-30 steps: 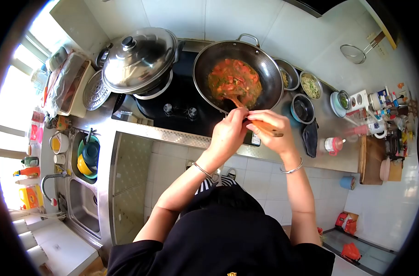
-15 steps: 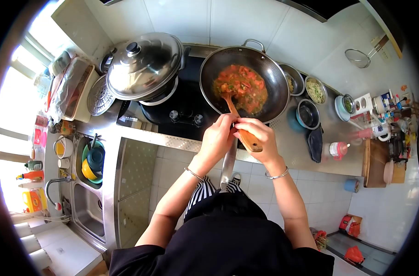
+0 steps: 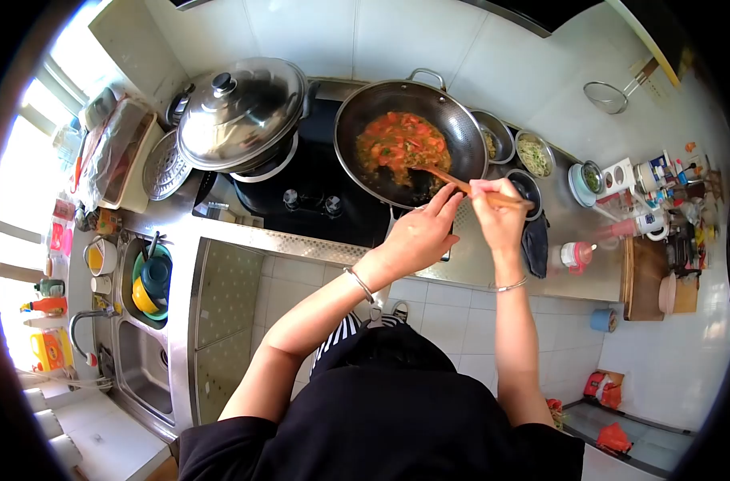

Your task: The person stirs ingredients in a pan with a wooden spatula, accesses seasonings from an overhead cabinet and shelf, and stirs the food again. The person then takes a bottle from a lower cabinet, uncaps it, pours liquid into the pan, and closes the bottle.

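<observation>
Here the right hand (image 3: pixel 497 212) is grasping the wooden spatula (image 3: pixel 447 176) toward its handle end, fingers closing firmly round the wood, and the blade is dipping into the chunky red mixture (image 3: pixel 401 136) down in the wok (image 3: pixel 467 136). The wok is standing on the black hob (image 3: pixel 325 152), between the back and front edges of the counter (image 3: pixel 481 248), its looped handle facing the back edge. The left hand (image 3: pixel 417 236) is hovering by the near rim, fingers stretching out straight, wrapping round nothing; whether the tips are touching the shaft, I cannot tell. For a tidy stir, the blade should probably be lying low and flat, sliding under the pieces rather than chopping down, with strokes ending short of the rim so sauce isn't slopping over. Those left fingers should be minding the metal, likely hot. Toward the right, a dark bowl (image 3: pixel 524 188) is sitting near the handle's end, so wide swings are risking a knock.
</observation>
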Tool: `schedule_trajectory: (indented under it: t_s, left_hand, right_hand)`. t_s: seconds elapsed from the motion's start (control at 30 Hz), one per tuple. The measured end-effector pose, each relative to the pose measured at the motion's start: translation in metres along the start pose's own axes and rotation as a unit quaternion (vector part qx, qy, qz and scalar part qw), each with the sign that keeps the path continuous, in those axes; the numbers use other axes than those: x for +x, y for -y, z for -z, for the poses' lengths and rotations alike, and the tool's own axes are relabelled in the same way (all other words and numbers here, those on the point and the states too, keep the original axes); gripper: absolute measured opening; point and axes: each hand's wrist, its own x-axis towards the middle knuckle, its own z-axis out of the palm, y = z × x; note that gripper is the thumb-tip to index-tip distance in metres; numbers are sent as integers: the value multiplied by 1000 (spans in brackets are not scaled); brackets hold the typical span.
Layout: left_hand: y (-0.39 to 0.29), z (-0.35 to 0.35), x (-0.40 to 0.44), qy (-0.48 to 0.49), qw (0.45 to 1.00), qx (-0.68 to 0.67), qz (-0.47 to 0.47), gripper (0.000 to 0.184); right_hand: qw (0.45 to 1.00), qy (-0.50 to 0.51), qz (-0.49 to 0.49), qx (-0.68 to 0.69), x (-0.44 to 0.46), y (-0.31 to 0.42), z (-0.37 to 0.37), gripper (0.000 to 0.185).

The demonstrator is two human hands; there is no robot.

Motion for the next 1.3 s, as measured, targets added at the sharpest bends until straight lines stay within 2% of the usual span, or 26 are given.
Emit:
schedule_trajectory:
  t_s: [0.03, 0.1, 0.2, 0.37, 0.43, 0.5, 0.57, 0.67, 0.83, 0.9, 1.0, 1.1, 1.13, 1.23, 1.3]
  left_hand:
    - [-3, 4, -1, 16, 1000, 25, 6, 64]
    - [-5, 6, -12, 36, 999, 10, 13, 62]
    - [0, -6, -22, 56, 998, 1, 24, 60]
    - [5, -19, -13, 44, 999, 5, 13, 58]
    - [7, -19, -8, 6, 997, 66, -31, 57]
    - [5, -13, -9, -1, 997, 71, -36, 57]
    - [-1, -1, -16, 47, 998, 9, 50, 56]
    - [8, -7, -30, 37, 997, 15, 72, 55]
    - [7, -13, -43, 4, 996, 36, 86, 53]
    - [4, -16, -47, -11, 993, 49, 104, 52]
    - [2, -22, -54, -27, 991, 47, 124, 50]
    - [1, -28, -57, -59, 987, 71, 128, 46]
    - [2, -31, -54, -63, 987, 64, 134, 45]
    - [0, -32, -37, -64, 987, 43, 138, 46]
    - [-2, -35, -27, -66, 988, 26, 137, 47]
  right_hand:
    - [1000, 8, -11, -15, 7, 5, 13, 8]
    - [998, -3, -36, 49, 13, 32, 40, 9]
    - [998, 28, -61, -3, 24, 29, 72, 5]
    - [994, -13, -87, 64, 33, -27, 46, 6]
    - [994, 1, -95, 59, 43, -25, 40, 9]
    - [992, 10, -105, 75, 55, -17, 58, 12]
    - [990, 9, -127, 52, 69, -7, 86, 14]
    - [988, 12, -155, -16, 85, -10, 110, 13]
    - [978, -4, -178, 111, 99, -51, 79, 12]
    - [979, 27, -164, 115, 103, -51, 72, 13]
    - [988, 19, -138, 62, 120, -34, 93, 15]
    - [994, 54, -84, -42, 147, -40, 110, 15]
    - [994, 55, -84, -41, 152, -45, 107, 15]
    - [983, 73, -148, 78, 148, -67, 74, 13]
    - [984, 83, -130, 84, 140, -65, 63, 11]
